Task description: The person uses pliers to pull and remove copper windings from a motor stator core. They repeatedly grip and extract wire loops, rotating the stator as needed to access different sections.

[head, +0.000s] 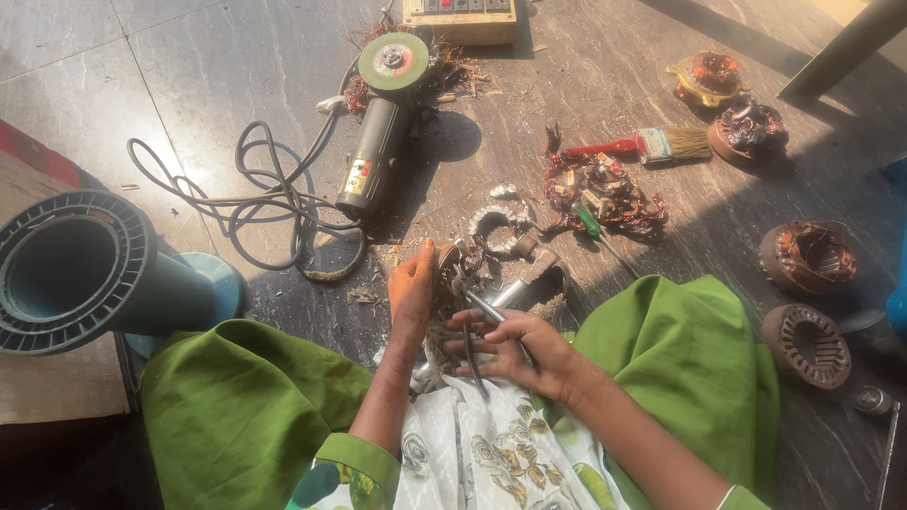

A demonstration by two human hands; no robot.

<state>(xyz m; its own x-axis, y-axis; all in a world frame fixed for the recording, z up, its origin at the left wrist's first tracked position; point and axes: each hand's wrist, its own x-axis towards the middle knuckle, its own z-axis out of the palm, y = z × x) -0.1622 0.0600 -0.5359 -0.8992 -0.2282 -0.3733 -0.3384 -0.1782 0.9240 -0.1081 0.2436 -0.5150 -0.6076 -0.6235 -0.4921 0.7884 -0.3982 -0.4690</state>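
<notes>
Hands are working over the lap: left hand (412,288) is steadying a small brown motor part (448,274) upright, right hand (515,354) is gripping slim metal pliers (491,316) against it, above the grey stone floor (189,76).

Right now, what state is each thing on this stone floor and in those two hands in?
Left hand: gripping a small rusty motor part.
Right hand: holding a thin metal tool against that part.
Black angle grinder with green disc: lying idle, cord loosely coiled.
Red-handled paintbrush: lying flat.
Brown slotted motor core: bare, no wire.
Copper-wound motor core: windings in place.
</notes>
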